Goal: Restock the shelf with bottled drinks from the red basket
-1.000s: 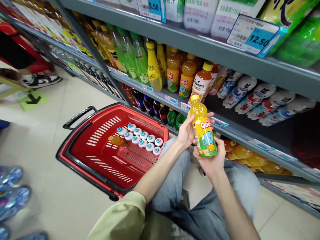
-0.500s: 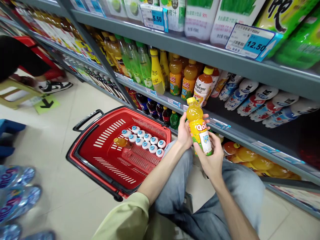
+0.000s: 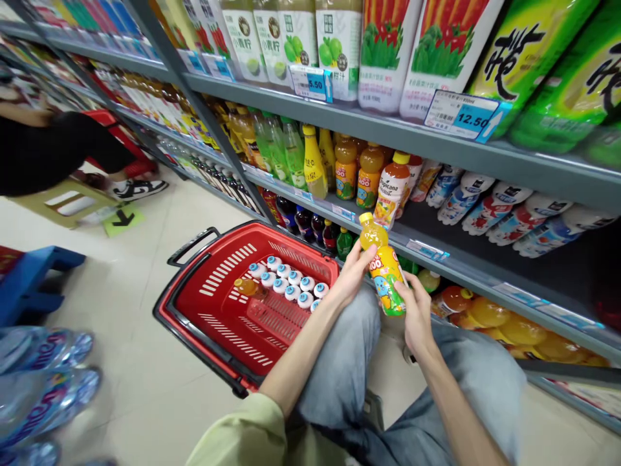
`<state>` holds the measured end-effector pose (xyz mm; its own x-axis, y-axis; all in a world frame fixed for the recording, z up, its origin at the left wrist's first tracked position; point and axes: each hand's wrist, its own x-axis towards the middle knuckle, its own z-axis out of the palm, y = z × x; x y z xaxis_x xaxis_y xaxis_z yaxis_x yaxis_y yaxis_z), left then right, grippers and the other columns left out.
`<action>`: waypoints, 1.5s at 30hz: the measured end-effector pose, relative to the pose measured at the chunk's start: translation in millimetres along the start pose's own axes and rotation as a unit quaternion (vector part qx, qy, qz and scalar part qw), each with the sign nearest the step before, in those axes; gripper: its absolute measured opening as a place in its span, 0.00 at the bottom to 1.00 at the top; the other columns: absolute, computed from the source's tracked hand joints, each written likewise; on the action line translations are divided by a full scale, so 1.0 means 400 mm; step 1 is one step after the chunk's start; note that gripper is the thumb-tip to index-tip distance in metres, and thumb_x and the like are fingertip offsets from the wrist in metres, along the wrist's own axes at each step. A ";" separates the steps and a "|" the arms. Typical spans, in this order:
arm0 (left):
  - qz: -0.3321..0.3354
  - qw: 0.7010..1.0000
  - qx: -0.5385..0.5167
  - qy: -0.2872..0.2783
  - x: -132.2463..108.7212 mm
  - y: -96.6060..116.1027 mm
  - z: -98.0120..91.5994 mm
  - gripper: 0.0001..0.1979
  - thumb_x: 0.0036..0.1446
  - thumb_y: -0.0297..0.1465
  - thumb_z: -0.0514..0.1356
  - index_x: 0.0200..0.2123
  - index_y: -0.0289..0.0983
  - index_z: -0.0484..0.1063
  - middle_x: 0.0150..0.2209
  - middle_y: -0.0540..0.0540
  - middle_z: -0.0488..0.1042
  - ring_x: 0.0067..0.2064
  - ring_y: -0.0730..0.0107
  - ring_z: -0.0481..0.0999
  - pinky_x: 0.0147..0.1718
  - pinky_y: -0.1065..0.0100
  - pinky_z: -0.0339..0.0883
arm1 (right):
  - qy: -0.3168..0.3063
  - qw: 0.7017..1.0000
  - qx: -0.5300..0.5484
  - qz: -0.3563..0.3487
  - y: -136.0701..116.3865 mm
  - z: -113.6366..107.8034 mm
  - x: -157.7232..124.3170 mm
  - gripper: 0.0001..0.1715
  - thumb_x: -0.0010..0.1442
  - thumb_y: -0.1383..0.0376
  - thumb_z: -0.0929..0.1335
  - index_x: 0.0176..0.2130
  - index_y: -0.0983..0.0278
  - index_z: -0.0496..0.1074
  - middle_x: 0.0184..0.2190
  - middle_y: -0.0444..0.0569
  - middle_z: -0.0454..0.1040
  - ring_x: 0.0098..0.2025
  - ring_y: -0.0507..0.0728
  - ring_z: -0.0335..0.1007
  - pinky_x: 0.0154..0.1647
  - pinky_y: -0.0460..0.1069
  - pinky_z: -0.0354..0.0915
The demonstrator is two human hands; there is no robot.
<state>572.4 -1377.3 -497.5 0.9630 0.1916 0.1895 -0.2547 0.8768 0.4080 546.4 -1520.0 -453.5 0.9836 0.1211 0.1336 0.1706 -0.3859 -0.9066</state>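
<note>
A yellow Qoo juice bottle with a yellow cap tilts in front of my knees, held between both hands. My left hand wraps the side below its neck, thumb across the front. Near the base, my right hand grips the other side with its thumb on the label. Left of my leg stands a red shopping basket. Inside it are several white bottles with blue caps and one amber bottle lying down. Similar Qoo bottles line the shelf behind.
Steel shelving with juice cartons and bottles runs along the front and right. At the far left a person sits on a yellow stool. Packed water bottles and a blue stool stand at left.
The juice bottle has been turned in my hands: its white label panel no longer faces me, and a cartoon print shows. My view has shifted up and to the left.
</note>
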 end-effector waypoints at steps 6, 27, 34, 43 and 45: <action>-0.046 0.992 0.116 0.007 -0.067 0.110 -0.076 0.31 0.49 0.46 0.75 0.51 0.37 0.74 0.46 0.40 0.83 0.42 0.61 0.83 0.36 0.68 0.76 | -0.091 0.994 -0.056 -0.026 0.007 0.023 -0.020 0.30 0.60 0.46 0.72 0.53 0.61 0.71 0.48 0.52 0.80 0.44 0.62 0.80 0.43 0.55 0.77; 0.203 0.944 0.249 0.078 -0.028 0.309 -0.083 0.33 0.49 0.36 0.75 0.57 0.40 0.69 0.56 0.38 0.79 0.59 0.52 0.78 0.55 0.58 0.75 | -0.165 0.972 -0.128 -0.110 0.020 0.067 -0.022 0.32 0.62 0.57 0.71 0.63 0.61 0.66 0.58 0.58 0.77 0.53 0.60 0.78 0.39 0.50 0.73; 0.270 0.910 0.301 0.094 0.098 0.294 -0.114 0.41 0.52 0.47 0.73 0.64 0.43 0.62 0.57 0.37 0.77 0.59 0.50 0.77 0.62 0.46 0.68 | -0.181 0.960 -0.163 -0.136 0.013 0.067 -0.023 0.31 0.63 0.58 0.70 0.62 0.62 0.67 0.58 0.57 0.77 0.54 0.60 0.77 0.38 0.51 0.72; 0.361 0.865 0.329 0.119 0.200 0.246 -0.112 0.39 0.55 0.49 0.70 0.64 0.41 0.61 0.55 0.37 0.76 0.57 0.53 0.78 0.62 0.52 0.68 | -0.196 0.943 -0.217 -0.159 0.009 0.067 -0.028 0.28 0.63 0.62 0.70 0.62 0.60 0.68 0.59 0.54 0.76 0.57 0.60 0.75 0.41 0.52 0.72; 0.375 0.851 0.348 0.113 0.219 0.236 -0.116 0.39 0.57 0.50 0.68 0.65 0.42 0.59 0.57 0.37 0.76 0.58 0.52 0.77 0.62 0.52 0.69 | -0.196 0.940 -0.225 -0.163 0.008 0.066 -0.030 0.29 0.63 0.62 0.70 0.62 0.59 0.68 0.59 0.53 0.76 0.56 0.59 0.75 0.41 0.52 0.72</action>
<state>636.8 -1257.2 -483.7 0.4781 0.7317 0.4859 -0.7205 0.0104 0.6934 533.5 -1498.5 -468.4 0.7928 0.5940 0.1363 0.5532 -0.6077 -0.5698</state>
